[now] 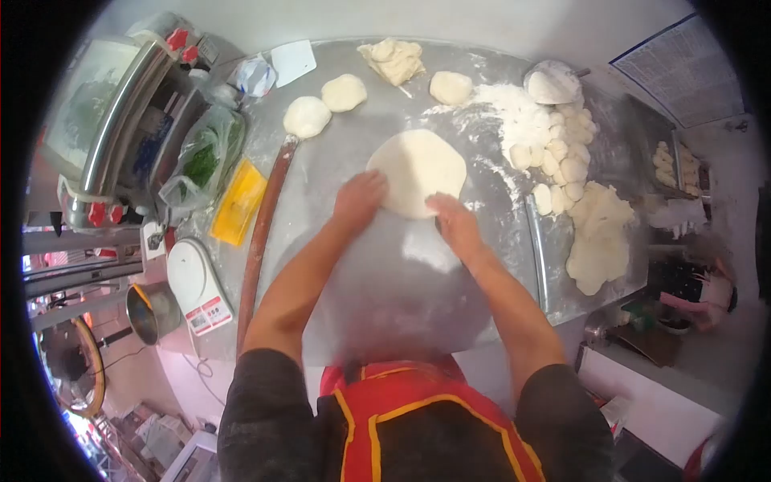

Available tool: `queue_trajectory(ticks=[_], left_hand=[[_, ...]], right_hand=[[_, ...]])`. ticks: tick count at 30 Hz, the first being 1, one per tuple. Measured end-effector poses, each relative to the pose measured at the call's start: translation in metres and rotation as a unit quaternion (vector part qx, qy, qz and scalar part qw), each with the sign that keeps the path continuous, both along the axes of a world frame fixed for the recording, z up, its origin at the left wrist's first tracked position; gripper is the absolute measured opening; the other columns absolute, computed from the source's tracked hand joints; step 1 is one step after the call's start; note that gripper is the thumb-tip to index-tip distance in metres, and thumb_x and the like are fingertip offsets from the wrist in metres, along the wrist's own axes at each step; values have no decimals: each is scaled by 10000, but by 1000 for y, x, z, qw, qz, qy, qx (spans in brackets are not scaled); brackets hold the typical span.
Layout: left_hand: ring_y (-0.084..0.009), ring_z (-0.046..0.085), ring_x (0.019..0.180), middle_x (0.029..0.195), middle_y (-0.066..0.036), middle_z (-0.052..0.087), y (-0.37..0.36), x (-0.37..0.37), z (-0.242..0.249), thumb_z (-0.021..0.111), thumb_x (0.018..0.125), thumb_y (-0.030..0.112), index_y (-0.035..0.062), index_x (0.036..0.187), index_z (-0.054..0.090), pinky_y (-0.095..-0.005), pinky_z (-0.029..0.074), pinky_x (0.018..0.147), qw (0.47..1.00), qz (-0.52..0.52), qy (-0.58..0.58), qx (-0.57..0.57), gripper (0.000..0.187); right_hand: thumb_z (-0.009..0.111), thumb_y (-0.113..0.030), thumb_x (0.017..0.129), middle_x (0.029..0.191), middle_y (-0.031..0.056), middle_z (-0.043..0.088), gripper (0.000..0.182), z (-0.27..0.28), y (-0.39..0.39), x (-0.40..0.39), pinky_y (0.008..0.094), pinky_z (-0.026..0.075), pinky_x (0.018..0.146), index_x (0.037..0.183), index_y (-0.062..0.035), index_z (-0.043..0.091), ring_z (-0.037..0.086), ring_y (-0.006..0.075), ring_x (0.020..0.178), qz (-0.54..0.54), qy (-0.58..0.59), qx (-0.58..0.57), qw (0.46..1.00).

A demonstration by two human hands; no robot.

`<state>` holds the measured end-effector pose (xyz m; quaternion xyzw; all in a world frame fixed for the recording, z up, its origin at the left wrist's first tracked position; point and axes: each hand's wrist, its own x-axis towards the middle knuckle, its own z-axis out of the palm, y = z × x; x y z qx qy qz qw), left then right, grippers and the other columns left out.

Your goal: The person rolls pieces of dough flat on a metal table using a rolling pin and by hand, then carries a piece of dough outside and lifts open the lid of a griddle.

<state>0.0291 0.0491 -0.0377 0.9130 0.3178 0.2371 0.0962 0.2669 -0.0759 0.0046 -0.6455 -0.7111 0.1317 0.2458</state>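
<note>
A round, flat sheet of dough (422, 165) lies on the grey worktop in front of me. My left hand (363, 195) is at its left edge, with the fingers closed on the rim. At the lower right edge, my right hand (455, 218) has its fingers curled and pinches the rim. The undersides of both hands are hidden. Beyond the sheet are a rounded dough piece (451, 87), a rough dough lump (392, 61) and two dough balls, one nearer (307, 118) and one farther (344, 93).
To the left lie a long wooden rolling pin (267, 217), a yellow scraper (239, 202), a white scale (197, 281) and a bag of greens (205, 157). On the right are spilled flour (514, 112), small dough pieces (562, 153), a metal rod (537, 253) and a dough slab (600, 237).
</note>
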Motion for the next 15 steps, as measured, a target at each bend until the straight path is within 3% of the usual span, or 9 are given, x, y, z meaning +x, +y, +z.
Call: queue_trajectory(ticks=[4,7,9,11,13,15], left_hand=[[-333,551,1200,1219,-133,621,-137,-65,32,625,741,83,71,1129,628,-491,413,1053,996,18,42,-73,389],[-351,522,1228,1253,-164,595,-195,-96,69,649,754,96,39,1155,602,-517,390,1054,983,11,-3,-182,408],[-366,491,1255,1305,-197,549,-204,-125,76,686,774,142,12,1188,563,-539,367,1046,956,242,2,-164,451],[-396,519,1164,1234,-230,552,-218,-170,54,703,805,196,-5,1169,542,-539,392,982,872,482,86,-9,446],[-412,539,1032,1093,-223,575,-221,-205,63,699,830,226,4,1132,537,-520,431,902,833,536,133,33,408],[-402,540,981,1032,-204,574,-227,-259,26,679,853,227,5,1116,537,-502,448,852,843,510,163,49,372]], right_hand=[[543,-6,844,1221,150,641,325,10,-61,-13,498,423,1039,1139,-71,664,564,364,1188,200,73,-24,977],[539,-85,885,1364,181,541,404,2,-86,-13,511,360,1095,1287,-58,574,490,364,1280,236,81,-18,968],[534,-176,914,1444,213,440,486,24,-66,-47,519,306,1128,1377,-37,476,419,369,1341,148,-21,-30,988],[526,-260,935,1505,236,348,581,27,-53,-80,527,260,1150,1445,-22,382,349,376,1390,114,-95,-30,988],[516,-336,947,1545,250,266,673,-1,-51,-96,533,222,1163,1492,-11,294,280,387,1429,141,-139,-18,980],[543,-346,935,1541,249,278,690,-12,-47,-96,551,218,1155,1490,-13,304,284,400,1424,147,-131,5,980]])
